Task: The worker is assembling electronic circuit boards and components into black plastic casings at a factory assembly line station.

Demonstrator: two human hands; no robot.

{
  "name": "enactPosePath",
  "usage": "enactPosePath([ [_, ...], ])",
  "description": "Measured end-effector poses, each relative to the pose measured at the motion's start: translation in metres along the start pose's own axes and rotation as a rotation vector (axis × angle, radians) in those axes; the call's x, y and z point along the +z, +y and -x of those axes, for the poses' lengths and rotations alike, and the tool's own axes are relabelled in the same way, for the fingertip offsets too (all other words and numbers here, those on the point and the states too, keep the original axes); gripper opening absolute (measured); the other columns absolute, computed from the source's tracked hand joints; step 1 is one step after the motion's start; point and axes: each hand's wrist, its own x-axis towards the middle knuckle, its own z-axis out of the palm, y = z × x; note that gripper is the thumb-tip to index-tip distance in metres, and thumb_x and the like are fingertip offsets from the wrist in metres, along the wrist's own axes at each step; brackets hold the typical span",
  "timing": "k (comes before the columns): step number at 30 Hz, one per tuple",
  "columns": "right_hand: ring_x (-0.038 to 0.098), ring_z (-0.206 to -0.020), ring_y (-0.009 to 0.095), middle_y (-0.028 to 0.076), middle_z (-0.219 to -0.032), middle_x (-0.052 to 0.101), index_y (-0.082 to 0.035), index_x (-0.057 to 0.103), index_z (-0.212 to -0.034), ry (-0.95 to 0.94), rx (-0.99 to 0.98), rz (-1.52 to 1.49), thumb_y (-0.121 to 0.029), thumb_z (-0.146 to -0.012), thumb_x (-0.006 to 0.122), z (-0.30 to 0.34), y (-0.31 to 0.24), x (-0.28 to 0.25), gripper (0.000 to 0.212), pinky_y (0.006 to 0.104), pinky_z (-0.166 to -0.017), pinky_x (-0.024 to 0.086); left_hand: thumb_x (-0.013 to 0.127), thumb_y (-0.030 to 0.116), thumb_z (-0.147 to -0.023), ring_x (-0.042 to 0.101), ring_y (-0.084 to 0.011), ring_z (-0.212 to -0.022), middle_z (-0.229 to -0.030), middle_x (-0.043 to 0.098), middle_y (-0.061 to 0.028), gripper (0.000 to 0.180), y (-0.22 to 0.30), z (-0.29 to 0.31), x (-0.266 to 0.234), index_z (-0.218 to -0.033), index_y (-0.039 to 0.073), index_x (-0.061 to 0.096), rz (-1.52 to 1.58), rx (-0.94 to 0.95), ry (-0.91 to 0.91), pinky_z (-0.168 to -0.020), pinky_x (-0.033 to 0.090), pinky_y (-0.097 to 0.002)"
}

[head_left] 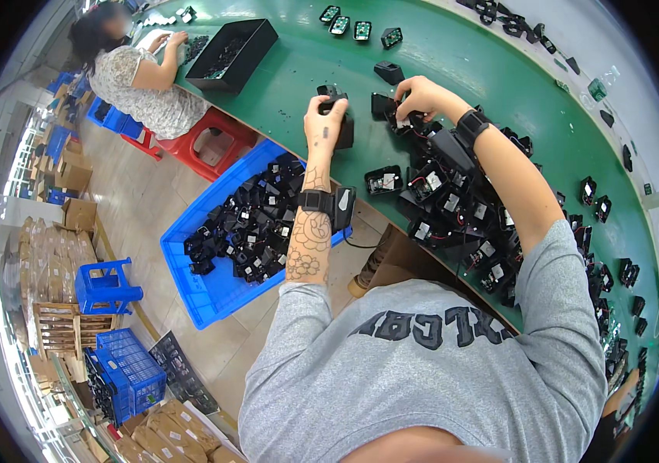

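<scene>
Head view: left hand [325,123] pinches a black plastic housing [346,133] over the surface [460,54], seemingly steadying it; right hand [426,96], grip unclear, curls at the wired-housing heap [453,185], likely kept within reach.

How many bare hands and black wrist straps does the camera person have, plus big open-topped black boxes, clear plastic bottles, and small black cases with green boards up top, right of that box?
Bare left hand and right hand: 2
Black wrist straps: 2
Big open-topped black box: 1
Clear plastic bottle: 1
Small black cases with green boards: 4
Total: 10
</scene>
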Motion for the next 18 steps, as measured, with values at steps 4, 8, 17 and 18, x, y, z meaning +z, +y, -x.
enactPosePath([
  [4, 0.063, -0.088, 0.024, 0.010, -0.103, 0.062, -0.008, 0.066, -0.109, 0.002, 0.015, -0.137, -0.020, -0.065, 0.081, 0.001, 0.009, -0.005, 0.049, 0.0416, -0.065, 0.058, 0.072, 0.034, -0.081, 0.056, -0.0125, -0.067, -0.086, 0.056, -0.0031, 0.041, 0.017, 0.018, -0.035, -0.109, 0.007, 0.059, 0.593, -0.235, -0.091, -0.058, 0.048, -0.0262],
  [8, 0.062, -0.090, 0.017, 0.004, -0.091, 0.066, -0.008, 0.063, -0.115, -0.007, -0.015, -0.351, -0.018, -0.075, 0.075, 0.004, 0.008, -0.009, 0.043, 0.0379, -0.067, 0.055, 0.069, 0.038, -0.083, 0.064, -0.0190, -0.068, -0.091, 0.060, -0.0088, 0.043, -0.002, 0.046, -0.100, -0.113, 0.010, 0.056, 0.880, -0.210, 0.015, -0.054, 0.051, -0.0279],
  [17, 0.062, -0.105, 0.018, 0.007, -0.115, 0.061, -0.009, 0.059, -0.125, -0.271, -0.260, -0.469, -0.027, -0.077, 0.076, 0.024, -0.125, 0.030, 0.054, 0.0368, -0.078, 0.056, 0.071, 0.046, -0.078, 0.063, -0.0216, -0.094, -0.099, 0.064, -0.0080, 0.056, -0.179, 0.127, -0.218, -0.120, 0.010, 0.060, 0.429, -0.465, 0.518, -0.074, 0.053, -0.0346],
  [18, 0.062, -0.105, 0.020, 0.008, -0.116, 0.061, -0.009, 0.059, -0.124, -0.423, -0.266, -0.514, -0.027, -0.076, 0.076, 0.022, -0.152, 0.065, 0.054, 0.0375, -0.079, 0.057, 0.071, 0.046, -0.076, 0.063, -0.0266, -0.093, -0.098, 0.064, -0.0118, 0.057, -0.210, 0.143, -0.240, -0.118, 0.009, 0.060, -0.016, -0.468, 0.564, -0.076, 0.052, -0.0377],
])
